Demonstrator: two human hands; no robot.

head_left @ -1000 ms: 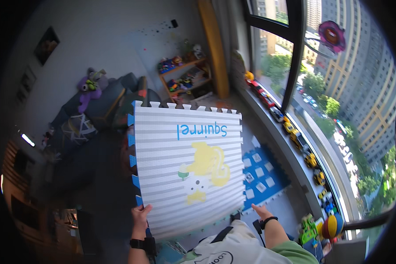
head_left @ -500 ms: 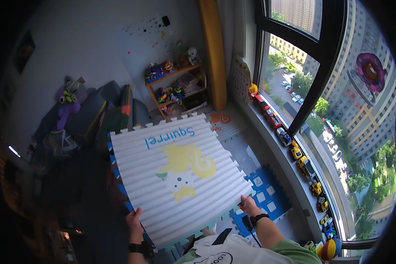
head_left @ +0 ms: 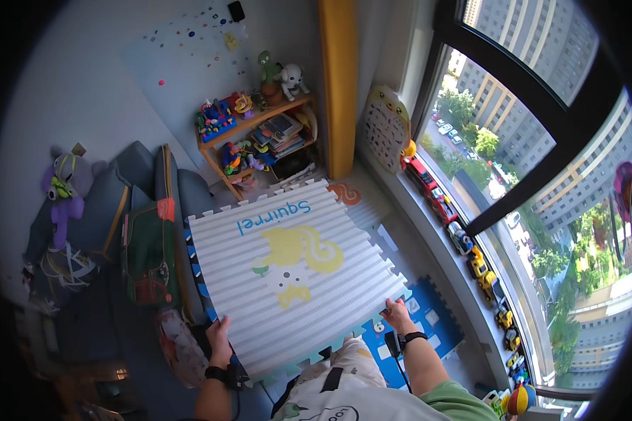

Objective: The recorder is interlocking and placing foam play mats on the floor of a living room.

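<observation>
Foam mat point(head_left: 298, 270), held out in front of me, is probably light, bendy and easily dented, so opposite edges suit best: left grip point(head_left: 219, 341) pinches its left side, right grip point(head_left: 399, 317) its near-right corner.

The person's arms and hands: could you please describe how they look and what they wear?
The left hand and right hand wear no gloves. On the left is a black wristband with a dark box; on the right, a black strap with a black box and a thin dark cable. The right sleeve is short and green.
</observation>
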